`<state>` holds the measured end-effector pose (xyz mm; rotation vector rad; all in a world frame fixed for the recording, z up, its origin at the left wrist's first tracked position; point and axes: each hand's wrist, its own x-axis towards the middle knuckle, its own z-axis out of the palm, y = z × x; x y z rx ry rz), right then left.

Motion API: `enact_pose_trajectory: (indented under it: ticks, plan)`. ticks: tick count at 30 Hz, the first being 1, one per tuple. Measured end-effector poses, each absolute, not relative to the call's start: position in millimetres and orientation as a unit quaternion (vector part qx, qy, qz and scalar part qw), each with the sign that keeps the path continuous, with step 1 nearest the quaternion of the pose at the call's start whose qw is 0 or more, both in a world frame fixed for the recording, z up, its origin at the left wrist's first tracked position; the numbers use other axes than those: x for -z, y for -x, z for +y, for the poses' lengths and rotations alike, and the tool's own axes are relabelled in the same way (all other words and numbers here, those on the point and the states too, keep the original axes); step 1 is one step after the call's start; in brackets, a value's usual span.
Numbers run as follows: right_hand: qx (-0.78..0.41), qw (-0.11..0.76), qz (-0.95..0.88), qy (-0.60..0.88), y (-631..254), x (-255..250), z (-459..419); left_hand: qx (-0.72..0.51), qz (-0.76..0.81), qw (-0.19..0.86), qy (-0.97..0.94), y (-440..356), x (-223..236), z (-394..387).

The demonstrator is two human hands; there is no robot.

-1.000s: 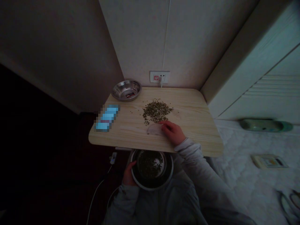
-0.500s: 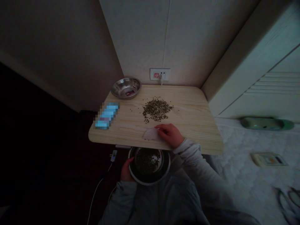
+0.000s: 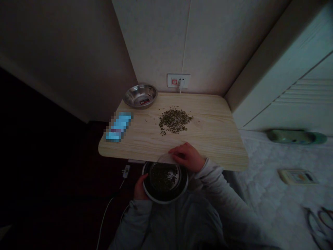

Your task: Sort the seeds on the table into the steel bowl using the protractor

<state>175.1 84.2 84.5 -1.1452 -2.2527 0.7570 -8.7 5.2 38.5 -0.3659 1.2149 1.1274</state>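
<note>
My right hand (image 3: 186, 156) pinches a thin pale card (image 3: 165, 159) at the near edge of the wooden table (image 3: 218, 139), right over a steel bowl (image 3: 164, 182). That bowl holds dark green beans and sits just below the table edge. My left hand (image 3: 140, 189) grips its left rim. A pile of the same small beans (image 3: 174, 120) lies in the middle of the table, apart from the card.
An empty steel bowl (image 3: 140, 96) stands at the table's far left corner. A blurred blue phone (image 3: 118, 126) lies on the left side. A wall socket (image 3: 178, 80) with a plugged cable is behind. A bed with scissors (image 3: 318, 220) lies to the right.
My right hand has drawn the card from beside the bean pile back to the table's near edge, over the bowl. The bowl stays held under the edge.
</note>
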Motion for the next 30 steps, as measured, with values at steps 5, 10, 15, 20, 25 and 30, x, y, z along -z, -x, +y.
enact_pose_trajectory:
  ticks: [5, 10, 15, 20, 25, 30]
  plan:
    - [-0.321, 0.288, -0.793, 0.431, -174, -84, 82, -0.486, 0.547, 0.663, 0.158, 8, -38, 6]
    - [-0.311, 0.362, -0.732, 0.486, -161, -77, 84, -0.484, 0.574, 0.643, 0.152, 6, -39, 8]
    - [-0.276, 0.351, -0.752, 0.485, -139, -75, 86, -0.472, 0.553, 0.665, 0.169, 6, -31, 7]
    - [-0.226, 0.314, -0.746, 0.543, -130, -76, 82, -0.47, 0.565, 0.655, 0.173, 10, -27, 5]
    - [-0.181, 0.311, -0.721, 0.592, -145, -78, 73, -0.475, 0.559, 0.658, 0.17, 14, -25, 1]
    - [-0.17, 0.313, -0.689, 0.631, -177, -78, 70, -0.47, 0.568, 0.659, 0.147, 11, -25, 1]
